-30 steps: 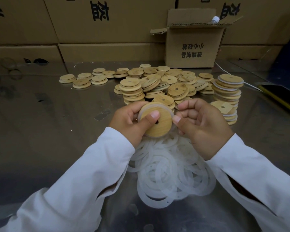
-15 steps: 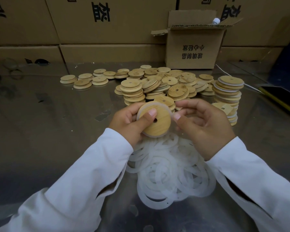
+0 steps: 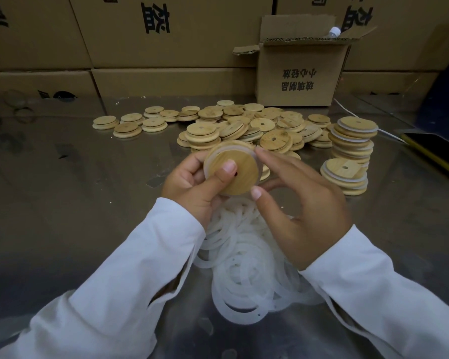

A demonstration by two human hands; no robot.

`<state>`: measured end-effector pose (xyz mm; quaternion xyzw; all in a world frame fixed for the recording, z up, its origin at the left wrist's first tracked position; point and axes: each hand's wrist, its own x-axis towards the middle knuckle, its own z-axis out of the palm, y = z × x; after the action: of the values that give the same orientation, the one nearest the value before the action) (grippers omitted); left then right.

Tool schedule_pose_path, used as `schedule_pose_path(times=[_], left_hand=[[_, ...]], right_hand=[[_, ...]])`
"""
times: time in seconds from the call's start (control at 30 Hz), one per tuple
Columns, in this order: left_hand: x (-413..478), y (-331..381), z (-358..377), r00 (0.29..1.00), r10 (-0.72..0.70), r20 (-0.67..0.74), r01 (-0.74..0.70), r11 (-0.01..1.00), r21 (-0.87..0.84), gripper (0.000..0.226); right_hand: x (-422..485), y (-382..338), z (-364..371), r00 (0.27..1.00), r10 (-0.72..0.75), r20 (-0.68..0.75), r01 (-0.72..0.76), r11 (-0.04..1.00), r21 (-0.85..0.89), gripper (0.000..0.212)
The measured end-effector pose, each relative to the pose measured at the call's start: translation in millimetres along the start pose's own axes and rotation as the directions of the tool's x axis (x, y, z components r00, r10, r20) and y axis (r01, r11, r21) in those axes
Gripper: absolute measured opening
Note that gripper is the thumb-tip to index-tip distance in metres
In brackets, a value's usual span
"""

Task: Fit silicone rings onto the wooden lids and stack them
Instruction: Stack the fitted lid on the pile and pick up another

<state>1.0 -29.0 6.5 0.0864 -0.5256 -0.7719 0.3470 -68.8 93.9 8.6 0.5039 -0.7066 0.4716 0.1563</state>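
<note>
Lid (image 3: 237,174) | between hands | left hand (image 3: 192,187) grips | right hand (image 3: 303,211) touches rim

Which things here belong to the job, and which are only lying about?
Job: held lid in left hand, right hand, loose rings, bare lids, finished stacks.

Lying about: open box, big cartons, yellow-edged thing.

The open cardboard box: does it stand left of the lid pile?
No, the open cardboard box stands behind the lid pile, toward its right.
</note>
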Motion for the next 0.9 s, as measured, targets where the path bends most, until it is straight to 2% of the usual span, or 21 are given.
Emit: schedule_pose_path(times=[0.13,0.3,0.43,0.53,0.67,0.9], left_hand=[[1.0,-3.5,-2.7,0.999,0.046,-0.012,-0.045,0.998,0.049,0.024],[1.3,-5.7,-4.8,0.991,0.135,-0.012,-0.130,0.971,0.201,0.019],[0.8,-5.1,-3.7,0.983,0.185,0.008,-0.179,0.943,0.281,0.019],[0.5,-6.7,-4.3,0.989,0.148,0.013,-0.146,0.951,0.272,0.019],[0.3,-7.0,-5.1,0.996,0.074,0.059,-0.086,0.969,0.234,0.020],[1.2,-5.6,-5.2,0.999,-0.046,0.027,0.039,0.977,0.209,0.029]], right_hand=[[-2.1,-3.7,2.2,0.999,0.047,-0.020,-0.046,0.996,0.075,0.044],[-3.1,-2.7,3.3,0.993,0.098,-0.063,-0.094,0.993,0.066,0.033],[-1.4,-0.5,3.9,0.978,0.204,-0.041,-0.192,0.961,0.197,0.020],[3.4,1.2,0.0,0.958,0.284,-0.039,-0.264,0.925,0.273,0.018],[8.9,3.1,-8.0,0.926,0.376,0.024,-0.347,0.826,0.445,0.018],[9.8,3.9,-8.0,0.897,0.441,0.000,-0.384,0.780,0.493,0.014]])
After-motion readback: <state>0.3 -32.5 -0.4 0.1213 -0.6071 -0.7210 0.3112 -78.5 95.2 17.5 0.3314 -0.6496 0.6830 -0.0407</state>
